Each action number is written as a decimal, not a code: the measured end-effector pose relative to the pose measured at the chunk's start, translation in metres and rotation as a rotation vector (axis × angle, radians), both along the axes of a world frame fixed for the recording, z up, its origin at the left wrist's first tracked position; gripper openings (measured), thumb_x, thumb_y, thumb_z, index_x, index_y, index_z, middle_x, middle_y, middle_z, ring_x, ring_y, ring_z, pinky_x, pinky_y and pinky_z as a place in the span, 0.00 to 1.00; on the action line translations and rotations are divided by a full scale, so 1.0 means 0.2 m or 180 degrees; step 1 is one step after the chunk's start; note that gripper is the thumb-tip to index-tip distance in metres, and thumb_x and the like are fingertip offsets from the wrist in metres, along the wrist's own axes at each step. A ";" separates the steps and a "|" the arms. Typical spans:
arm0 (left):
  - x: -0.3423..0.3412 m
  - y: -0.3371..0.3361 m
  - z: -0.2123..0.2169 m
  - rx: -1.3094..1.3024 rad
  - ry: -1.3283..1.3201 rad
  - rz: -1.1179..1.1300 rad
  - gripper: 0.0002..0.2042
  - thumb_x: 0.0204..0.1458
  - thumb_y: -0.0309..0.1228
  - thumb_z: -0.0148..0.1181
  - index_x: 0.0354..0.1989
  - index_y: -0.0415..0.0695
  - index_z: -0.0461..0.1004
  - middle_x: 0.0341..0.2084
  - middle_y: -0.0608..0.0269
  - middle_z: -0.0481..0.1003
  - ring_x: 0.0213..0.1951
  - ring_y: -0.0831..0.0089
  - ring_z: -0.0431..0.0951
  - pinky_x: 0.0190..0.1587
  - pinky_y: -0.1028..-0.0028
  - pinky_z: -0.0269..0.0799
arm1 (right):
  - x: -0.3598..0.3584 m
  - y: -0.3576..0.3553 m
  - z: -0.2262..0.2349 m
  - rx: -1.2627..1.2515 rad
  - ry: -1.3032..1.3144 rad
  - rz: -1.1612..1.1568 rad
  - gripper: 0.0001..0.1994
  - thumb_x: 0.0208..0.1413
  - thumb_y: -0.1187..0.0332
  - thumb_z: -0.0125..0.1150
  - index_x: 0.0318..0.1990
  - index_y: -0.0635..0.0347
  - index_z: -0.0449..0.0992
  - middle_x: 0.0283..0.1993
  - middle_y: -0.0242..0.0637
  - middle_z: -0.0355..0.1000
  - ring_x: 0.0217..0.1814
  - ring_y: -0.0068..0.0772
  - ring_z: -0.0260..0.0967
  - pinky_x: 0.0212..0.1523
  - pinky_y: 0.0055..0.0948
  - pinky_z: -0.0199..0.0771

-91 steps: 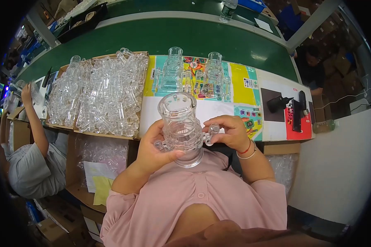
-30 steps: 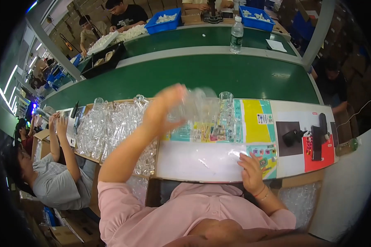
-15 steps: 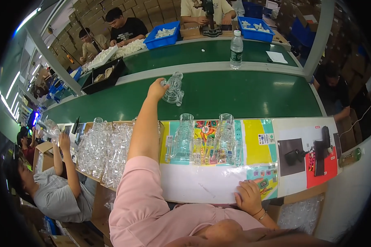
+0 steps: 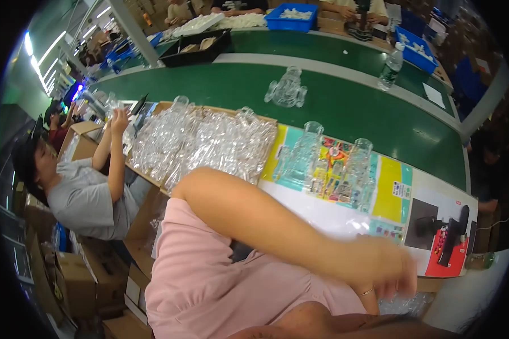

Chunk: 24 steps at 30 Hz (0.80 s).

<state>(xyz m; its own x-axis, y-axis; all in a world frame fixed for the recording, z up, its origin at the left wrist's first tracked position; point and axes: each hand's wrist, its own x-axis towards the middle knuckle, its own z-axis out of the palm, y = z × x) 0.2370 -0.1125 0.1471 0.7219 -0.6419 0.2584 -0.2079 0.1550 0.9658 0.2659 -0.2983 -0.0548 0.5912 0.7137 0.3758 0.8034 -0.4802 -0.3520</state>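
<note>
The clear vessel (image 4: 288, 90) rests on the green tabletop (image 4: 226, 79), beyond and left of both hands, well apart. It is see-through, narrow-necked, with small side pieces. The left hand (image 4: 387, 265) is blurred, largely hiding the right; I cannot tell whether either is spread or pinching.

Bottle label (image 4: 390, 73), white sticker (image 4: 401, 189) on board (image 4: 325, 212): print not legible.

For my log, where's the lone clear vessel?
Head view, upper centre: the lone vessel sits on the green worktop, beyond two clear vessels on the colourful board.
</note>
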 end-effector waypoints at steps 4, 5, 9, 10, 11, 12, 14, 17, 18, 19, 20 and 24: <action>-0.21 -0.15 0.07 0.0212 0.0306 0.0648 0.13 0.53 0.37 0.47 0.34 0.38 0.69 0.30 0.55 0.73 0.35 0.58 0.74 0.44 0.68 0.66 | 0.03 0.00 0.02 0.0125 -0.0274 -0.0026 0.10 0.45 0.70 0.57 0.36 0.63 0.70 0.45 0.45 0.67 0.50 0.51 0.62 0.54 0.46 0.59; -0.24 -0.17 0.09 0.0281 0.0398 0.0830 0.13 0.51 0.37 0.49 0.33 0.37 0.69 0.30 0.55 0.73 0.35 0.55 0.74 0.45 0.68 0.65 | 0.02 0.02 -0.02 0.0187 -0.0263 0.0057 0.10 0.45 0.71 0.57 0.36 0.63 0.70 0.45 0.44 0.67 0.50 0.51 0.62 0.54 0.45 0.59; -0.39 0.00 0.18 0.0152 -0.0001 0.1317 0.09 0.53 0.29 0.46 0.39 0.42 0.69 0.31 0.57 0.71 0.35 0.63 0.73 0.39 0.69 0.67 | 0.02 0.07 0.05 0.0322 -0.0243 -0.0003 0.09 0.45 0.72 0.57 0.35 0.62 0.71 0.45 0.43 0.68 0.49 0.50 0.62 0.53 0.44 0.59; -0.43 0.04 0.23 0.0413 0.0020 0.1272 0.09 0.51 0.26 0.47 0.41 0.43 0.69 0.32 0.57 0.71 0.36 0.63 0.73 0.39 0.71 0.67 | 0.00 0.09 0.06 0.0401 -0.0255 -0.0060 0.09 0.45 0.72 0.57 0.35 0.62 0.71 0.44 0.43 0.68 0.49 0.49 0.62 0.53 0.44 0.59; -0.45 0.07 0.27 0.0672 0.0034 0.1223 0.12 0.48 0.23 0.49 0.42 0.44 0.68 0.32 0.57 0.70 0.36 0.63 0.72 0.39 0.72 0.67 | 0.00 0.05 0.07 0.0273 -0.0348 -0.0088 0.08 0.45 0.72 0.57 0.34 0.62 0.71 0.44 0.42 0.68 0.48 0.48 0.62 0.53 0.43 0.60; -0.48 0.08 0.26 0.0675 0.0000 0.1217 0.12 0.48 0.23 0.49 0.42 0.44 0.68 0.32 0.57 0.70 0.36 0.63 0.72 0.39 0.72 0.67 | 0.00 0.04 0.07 0.0282 -0.0379 -0.0097 0.08 0.45 0.72 0.57 0.34 0.62 0.71 0.44 0.42 0.68 0.48 0.48 0.62 0.53 0.43 0.60; -0.52 0.08 0.23 0.0410 -0.0618 0.1353 0.16 0.46 0.20 0.51 0.45 0.43 0.66 0.35 0.58 0.69 0.36 0.65 0.72 0.39 0.74 0.67 | 0.01 0.04 0.06 0.0323 -0.0388 -0.0066 0.08 0.45 0.72 0.57 0.34 0.62 0.71 0.43 0.43 0.68 0.48 0.48 0.62 0.53 0.43 0.60; -0.57 0.16 0.20 0.0034 -0.0180 0.0744 0.20 0.44 0.19 0.53 0.49 0.42 0.64 0.39 0.59 0.69 0.39 0.68 0.71 0.40 0.75 0.67 | 0.01 0.03 0.03 0.0307 -0.0442 -0.0036 0.08 0.44 0.72 0.57 0.34 0.62 0.71 0.43 0.43 0.69 0.47 0.49 0.63 0.52 0.43 0.60; -0.58 0.18 0.18 -0.0405 0.0443 0.0362 0.21 0.44 0.19 0.53 0.50 0.42 0.63 0.40 0.59 0.68 0.41 0.68 0.71 0.42 0.76 0.67 | -0.01 0.02 0.04 0.0277 -0.0430 -0.0005 0.08 0.44 0.73 0.56 0.34 0.62 0.71 0.43 0.43 0.69 0.47 0.49 0.63 0.52 0.43 0.60; -0.56 0.13 0.10 -0.0179 0.0550 0.0426 0.18 0.46 0.21 0.52 0.49 0.40 0.64 0.41 0.59 0.68 0.41 0.69 0.70 0.44 0.75 0.67 | -0.02 0.05 0.05 0.0357 -0.0424 0.0083 0.08 0.44 0.73 0.56 0.34 0.62 0.71 0.42 0.43 0.69 0.47 0.49 0.63 0.52 0.42 0.61; -0.53 0.07 0.03 0.0083 0.0082 0.0366 0.16 0.47 0.22 0.51 0.47 0.39 0.65 0.41 0.59 0.69 0.42 0.70 0.70 0.44 0.75 0.67 | -0.01 0.06 0.03 0.0364 -0.0498 0.0105 0.08 0.44 0.73 0.56 0.34 0.62 0.71 0.42 0.43 0.69 0.47 0.49 0.63 0.52 0.42 0.61; -0.45 -0.41 -0.07 0.0051 -0.2122 0.0642 0.12 0.51 0.25 0.51 0.43 0.38 0.67 0.39 0.60 0.71 0.41 0.74 0.71 0.42 0.73 0.69 | -0.02 0.04 0.04 0.0360 -0.0296 0.0079 0.09 0.43 0.74 0.57 0.34 0.62 0.71 0.42 0.42 0.68 0.47 0.48 0.62 0.50 0.42 0.61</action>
<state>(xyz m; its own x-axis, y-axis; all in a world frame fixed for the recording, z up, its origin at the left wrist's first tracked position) 0.1464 -0.1950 0.1338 0.5180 -0.5194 0.6796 -0.7806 0.0377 0.6239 0.2613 -0.2912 -0.0467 0.5327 0.6776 0.5070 0.8462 -0.4213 -0.3262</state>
